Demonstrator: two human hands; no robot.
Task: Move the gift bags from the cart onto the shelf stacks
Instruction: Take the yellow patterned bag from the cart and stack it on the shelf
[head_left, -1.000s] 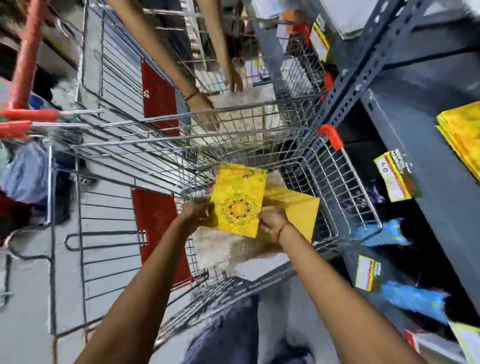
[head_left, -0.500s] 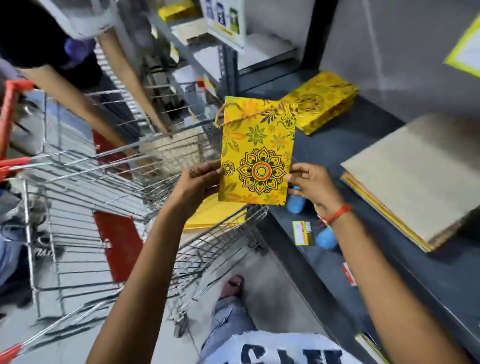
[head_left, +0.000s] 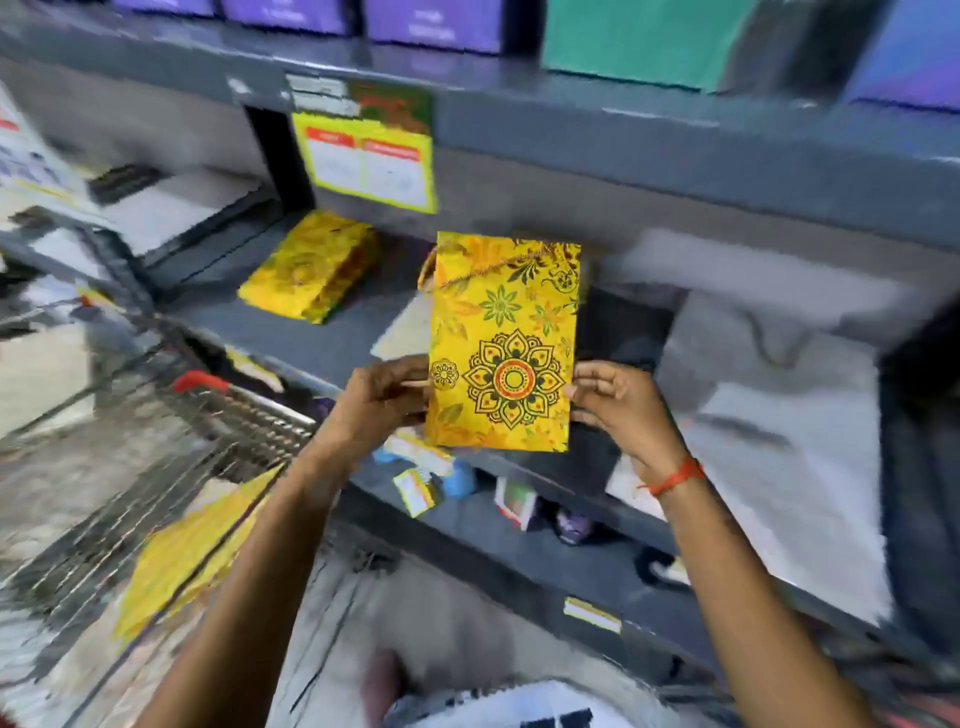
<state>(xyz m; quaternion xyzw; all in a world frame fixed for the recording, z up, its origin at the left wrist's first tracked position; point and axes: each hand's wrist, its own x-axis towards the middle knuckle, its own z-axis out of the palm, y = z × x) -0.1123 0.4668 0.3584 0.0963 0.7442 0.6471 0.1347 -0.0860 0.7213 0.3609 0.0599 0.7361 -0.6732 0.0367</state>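
A flat yellow gift bag with a black and red mandala print stands upright in front of the grey shelf. My left hand pinches its left edge and my right hand grips its right edge. A stack of the same yellow gift bags lies on the shelf, up and to the left of the held one. The wire cart is at lower left, with more yellow bags lying in it.
A pale flat stack fills the shelf at right. A yellow price tag hangs from the shelf above. Purple and green boxes line the top shelf. Small items sit on the lower shelf.
I lifted the yellow bag out of the cart and swung it right, up in front of the shelf. My view turned from the cart to the shelving.
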